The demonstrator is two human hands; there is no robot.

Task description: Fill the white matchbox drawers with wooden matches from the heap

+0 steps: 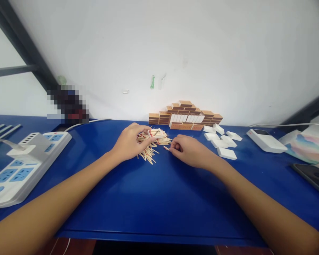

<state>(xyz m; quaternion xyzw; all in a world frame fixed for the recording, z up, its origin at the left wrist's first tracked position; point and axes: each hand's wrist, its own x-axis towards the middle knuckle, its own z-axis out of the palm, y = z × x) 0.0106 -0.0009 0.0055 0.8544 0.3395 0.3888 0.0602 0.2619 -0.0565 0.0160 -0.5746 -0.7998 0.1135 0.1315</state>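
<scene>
My left hand point(131, 142) is closed on a small white matchbox tray point(155, 136), thumb in front and fingers behind. Some matches lie inside the tray. Around and under it spreads a pile of loose matches point(149, 156) with reddish heads, on the blue table point(159, 198). To the right of the pile, my right hand point(188, 150) pinches with thumb and forefinger at what looks like a match point(167, 148); its far end points toward the pile. The other fingers of this hand are curled in.
Stacked brown matchboxes point(186, 126) stand against the white wall point(175, 46). Several white matchbox trays point(227, 153) lie at right. Beyond them are a white device with a dark screen point(268, 141) and a black phone point(312, 175). A white power strip point(23, 177) occupies the left.
</scene>
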